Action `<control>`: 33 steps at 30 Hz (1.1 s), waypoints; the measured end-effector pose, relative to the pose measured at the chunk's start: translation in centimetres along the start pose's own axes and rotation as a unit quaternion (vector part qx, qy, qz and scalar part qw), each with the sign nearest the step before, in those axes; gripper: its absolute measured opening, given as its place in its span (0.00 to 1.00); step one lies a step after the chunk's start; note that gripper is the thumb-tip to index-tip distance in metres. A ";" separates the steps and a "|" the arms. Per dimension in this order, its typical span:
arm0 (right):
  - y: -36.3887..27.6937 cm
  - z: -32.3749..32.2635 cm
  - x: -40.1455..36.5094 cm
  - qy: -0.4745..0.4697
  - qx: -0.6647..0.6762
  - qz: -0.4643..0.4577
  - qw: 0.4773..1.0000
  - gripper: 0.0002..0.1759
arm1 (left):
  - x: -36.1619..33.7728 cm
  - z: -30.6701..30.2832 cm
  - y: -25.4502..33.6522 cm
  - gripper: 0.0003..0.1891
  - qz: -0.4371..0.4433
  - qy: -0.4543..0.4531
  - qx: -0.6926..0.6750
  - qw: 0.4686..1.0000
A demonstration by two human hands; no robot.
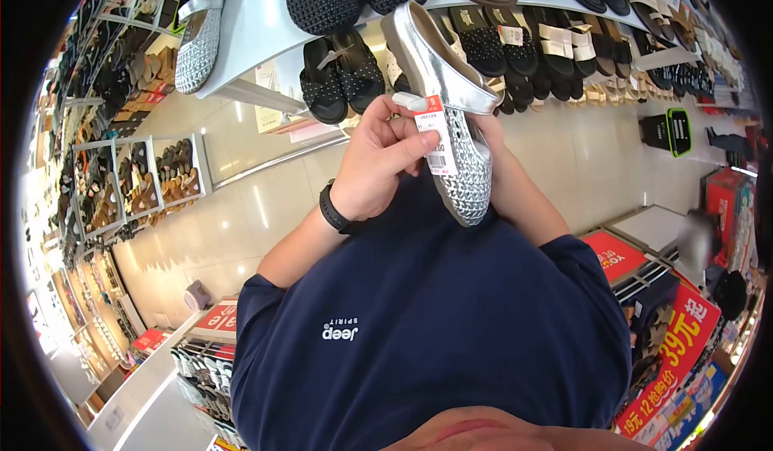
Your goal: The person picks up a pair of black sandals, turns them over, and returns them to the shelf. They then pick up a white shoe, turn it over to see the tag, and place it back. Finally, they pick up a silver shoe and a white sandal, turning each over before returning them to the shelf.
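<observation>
Both my hands hold up a silver woven slip-on shoe (463, 161) in front of my chest. My left hand (378, 157), with a black watch on its wrist, pinches the white and red price tag (436, 133) that hangs against the shoe's side. My right hand (493, 133) is mostly hidden behind the shoe and grips it from the far side; only its forearm and a little of the fingers show.
A white display shelf (258, 24) ahead carries a matching silver shoe (200, 36), black sandals (338, 72) and several other pairs. More shoe racks (133, 181) line the left. Red price signs (684, 342) and low racks stand at the right. The floor is pale tile.
</observation>
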State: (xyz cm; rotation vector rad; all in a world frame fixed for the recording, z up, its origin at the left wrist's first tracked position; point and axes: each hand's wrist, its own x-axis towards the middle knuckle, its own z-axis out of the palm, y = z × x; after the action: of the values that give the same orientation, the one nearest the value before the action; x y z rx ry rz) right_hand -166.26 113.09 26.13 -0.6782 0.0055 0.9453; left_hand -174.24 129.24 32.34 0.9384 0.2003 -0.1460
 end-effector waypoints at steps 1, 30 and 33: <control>0.2 0.1 0.1 0.008 0.028 0.005 1.000 0.25 | 0.1 -0.2 -0.2 0.13 0.000 -0.009 -0.026 1.000; -1.9 -5.2 -2.0 0.063 -0.113 -0.151 0.980 0.37 | 3.5 3.7 -5.0 0.07 0.059 0.010 0.029 0.998; -4.0 -5.8 -3.4 0.057 -0.129 -0.238 0.961 0.32 | 4.3 4.9 -7.1 0.11 0.069 0.012 0.068 0.995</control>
State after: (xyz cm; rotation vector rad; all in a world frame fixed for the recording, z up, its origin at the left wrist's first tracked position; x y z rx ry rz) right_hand -163.71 105.85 24.61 -0.9248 -0.1751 0.4450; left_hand -171.00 120.96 28.56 1.0859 0.1473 -0.0202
